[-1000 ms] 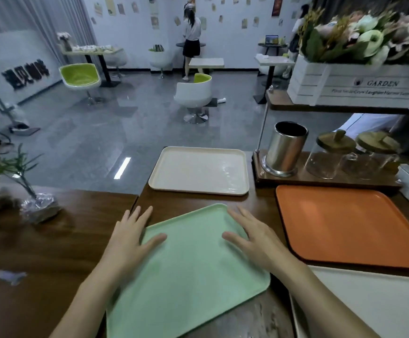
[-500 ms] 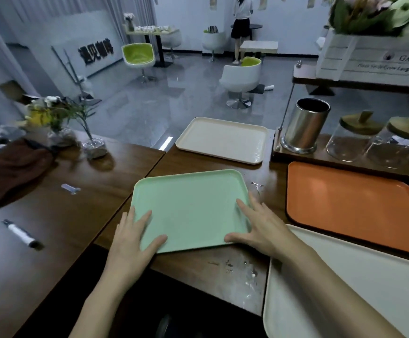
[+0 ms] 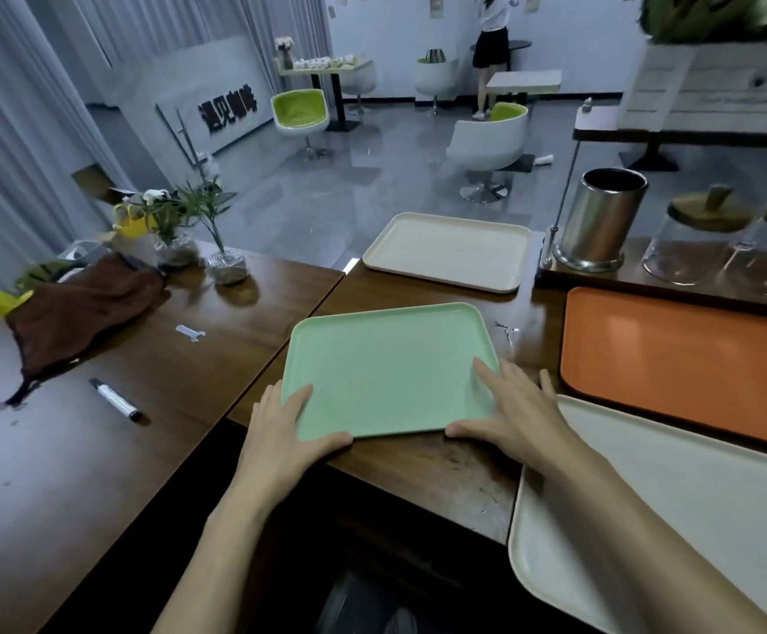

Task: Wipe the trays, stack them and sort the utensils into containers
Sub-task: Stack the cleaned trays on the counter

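Since a second ago the green tray point(image 3: 386, 368) has slid away from the near table edge and now lies flat and square at centre frame on the dark wooden table point(image 3: 152, 450). Both hands have come back to its near corners. The left hand point(image 3: 280, 432) presses straight fingers on the lower left corner, and the right hand point(image 3: 516, 414) does the same on the lower right. Each thumb lies along the near rim, and neither hand is clenched.

Just beyond, with a strip of bare wood between, sits a cream tray point(image 3: 445, 251). An orange tray point(image 3: 674, 359) lies close on the right, and a white tray point(image 3: 674, 542) fills the lower right beside the right forearm. A steel cup point(image 3: 601, 221) and glass jars point(image 3: 692, 249) stand at upper right. A brown cloth point(image 3: 84, 308) and a marker point(image 3: 116, 400) lie well apart at left.
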`<move>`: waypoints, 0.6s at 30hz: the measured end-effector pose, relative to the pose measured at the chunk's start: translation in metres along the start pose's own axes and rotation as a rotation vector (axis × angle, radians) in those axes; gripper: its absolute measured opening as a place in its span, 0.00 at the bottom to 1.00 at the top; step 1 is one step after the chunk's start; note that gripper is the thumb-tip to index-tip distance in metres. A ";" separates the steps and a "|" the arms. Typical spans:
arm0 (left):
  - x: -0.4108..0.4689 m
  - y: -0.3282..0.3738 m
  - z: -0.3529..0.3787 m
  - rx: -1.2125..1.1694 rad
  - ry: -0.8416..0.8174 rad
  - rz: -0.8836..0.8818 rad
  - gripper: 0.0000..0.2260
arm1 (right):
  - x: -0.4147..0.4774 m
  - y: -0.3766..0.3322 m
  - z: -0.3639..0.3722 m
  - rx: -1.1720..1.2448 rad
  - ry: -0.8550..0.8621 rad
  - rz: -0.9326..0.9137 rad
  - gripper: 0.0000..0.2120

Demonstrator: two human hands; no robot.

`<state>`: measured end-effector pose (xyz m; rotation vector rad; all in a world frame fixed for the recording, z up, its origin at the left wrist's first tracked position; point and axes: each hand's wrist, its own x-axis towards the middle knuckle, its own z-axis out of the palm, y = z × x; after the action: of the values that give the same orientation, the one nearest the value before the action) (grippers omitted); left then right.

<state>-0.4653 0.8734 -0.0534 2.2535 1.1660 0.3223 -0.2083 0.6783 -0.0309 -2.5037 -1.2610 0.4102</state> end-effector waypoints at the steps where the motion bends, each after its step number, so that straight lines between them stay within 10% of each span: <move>1: 0.001 0.000 0.000 -0.008 0.008 0.008 0.53 | 0.000 -0.001 0.000 0.030 0.002 0.003 0.54; 18: 0.148 0.053 -0.013 -0.054 -0.087 0.276 0.52 | 0.060 0.004 -0.043 0.286 0.178 0.168 0.50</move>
<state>-0.3486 0.9732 -0.0190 2.3568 0.7932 0.3549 -0.1541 0.7186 -0.0007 -2.3478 -0.8625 0.3674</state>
